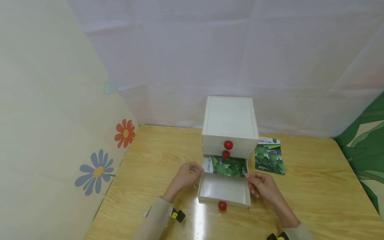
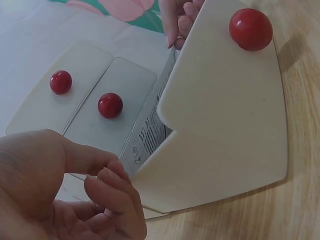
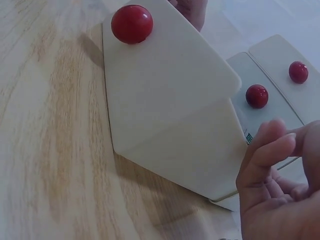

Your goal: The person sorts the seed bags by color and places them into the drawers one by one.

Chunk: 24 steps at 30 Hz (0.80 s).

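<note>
A green printed packet with a white end lies tilted at the back of the pulled-out bottom drawer of a small white cabinet. My left hand pinches the packet's white end at the drawer's left side. On the opposite side, my right hand pinches its right corner between thumb and forefinger. Printed text shows on the packet's underside in the left wrist view. From the right wrist, the drawer wall hides most of the packet.
A second green packet lies on the wooden table, right of the cabinet. Two upper drawers with red knobs are closed. Another red knob sticks out from the open drawer's front. A pale cloth hangs behind.
</note>
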Each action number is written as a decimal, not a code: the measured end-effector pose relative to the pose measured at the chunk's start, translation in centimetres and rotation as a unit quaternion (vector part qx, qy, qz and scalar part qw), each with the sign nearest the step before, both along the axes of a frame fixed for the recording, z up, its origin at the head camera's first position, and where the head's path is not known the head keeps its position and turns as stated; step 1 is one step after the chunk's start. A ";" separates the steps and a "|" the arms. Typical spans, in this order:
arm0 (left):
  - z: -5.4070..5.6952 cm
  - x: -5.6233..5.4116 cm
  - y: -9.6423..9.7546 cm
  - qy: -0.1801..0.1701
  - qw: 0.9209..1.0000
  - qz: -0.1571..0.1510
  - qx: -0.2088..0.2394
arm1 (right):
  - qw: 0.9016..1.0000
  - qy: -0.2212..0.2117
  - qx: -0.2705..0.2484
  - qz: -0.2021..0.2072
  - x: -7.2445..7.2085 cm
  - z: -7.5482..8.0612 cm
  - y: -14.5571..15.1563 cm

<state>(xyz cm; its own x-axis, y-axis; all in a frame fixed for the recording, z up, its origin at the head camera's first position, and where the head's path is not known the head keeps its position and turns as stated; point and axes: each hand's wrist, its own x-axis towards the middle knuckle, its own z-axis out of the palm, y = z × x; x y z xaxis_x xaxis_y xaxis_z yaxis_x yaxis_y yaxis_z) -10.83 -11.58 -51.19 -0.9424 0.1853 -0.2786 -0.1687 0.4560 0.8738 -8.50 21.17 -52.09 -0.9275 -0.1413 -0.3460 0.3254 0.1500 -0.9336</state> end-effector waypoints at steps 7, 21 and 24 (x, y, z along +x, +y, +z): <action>-0.2 -0.1 0.2 0.010 1.000 0.008 -0.005 | 0.999 0.024 0.046 -0.005 -0.4 -0.1 -0.2; -0.4 0.1 0.5 0.030 0.999 0.026 -0.013 | 0.984 0.097 0.149 -0.020 -0.4 -0.8 -0.5; -0.3 0.2 0.6 0.036 0.999 0.026 -0.013 | 0.983 0.100 0.151 -0.020 -0.4 -0.9 -0.5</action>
